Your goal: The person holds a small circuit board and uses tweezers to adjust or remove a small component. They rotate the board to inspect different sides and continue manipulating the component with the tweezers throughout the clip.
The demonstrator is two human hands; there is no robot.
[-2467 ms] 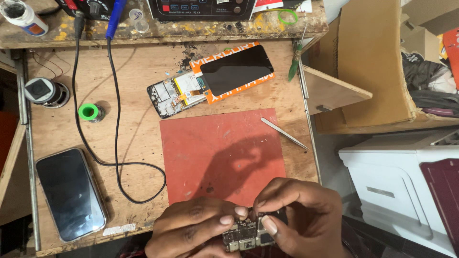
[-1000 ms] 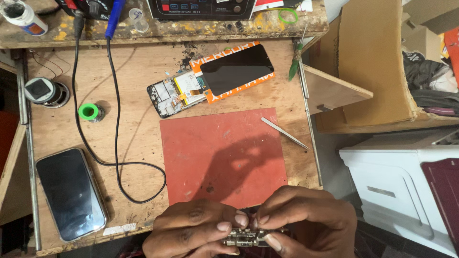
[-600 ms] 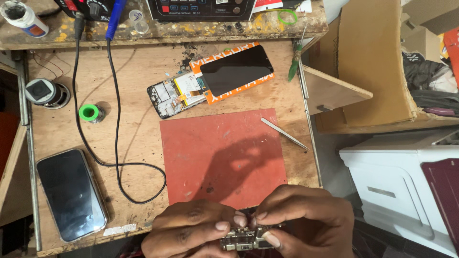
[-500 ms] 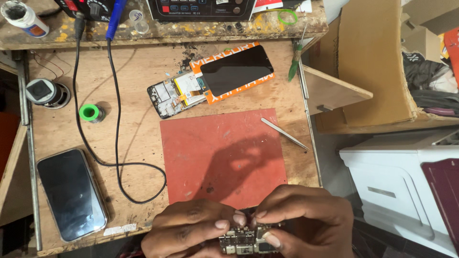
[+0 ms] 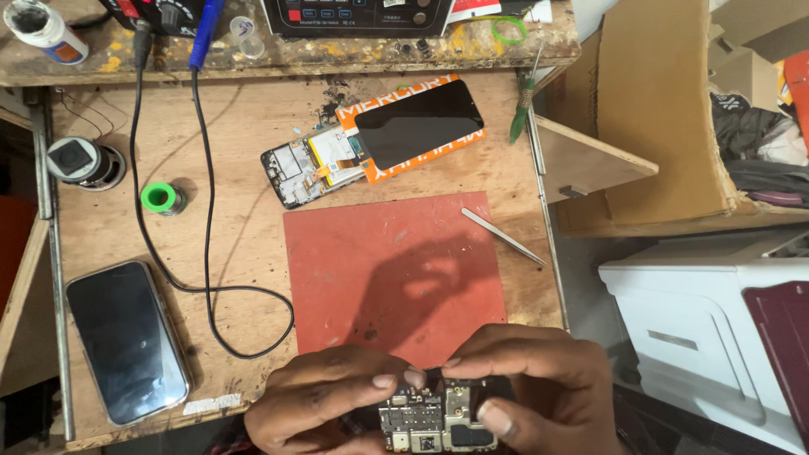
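Observation:
Both my hands hold a small phone circuit board (image 5: 434,419) at the bottom edge of the view, just in front of the red work mat (image 5: 392,274). My left hand (image 5: 324,404) grips its left side with thumb and fingertips. My right hand (image 5: 535,388) pinches the right side, thumb on the metal shield. An opened phone body (image 5: 310,164) lies on the wooden bench (image 5: 236,126), partly under an orange box carrying a black screen panel (image 5: 417,124). Metal tweezers (image 5: 503,237) lie right of the mat.
A dark phone (image 5: 126,341) lies at the front left. A green solder spool (image 5: 160,199), a round metal holder (image 5: 80,162) and a black cable (image 5: 206,253) sit on the left. A station unit (image 5: 354,13) stands on the back shelf. A white printer (image 5: 708,324) is at the right.
The circuit board has been turned a little between my fingers and sits slightly lower; both hands stay at the mat's near edge. Nothing else on the bench moved.

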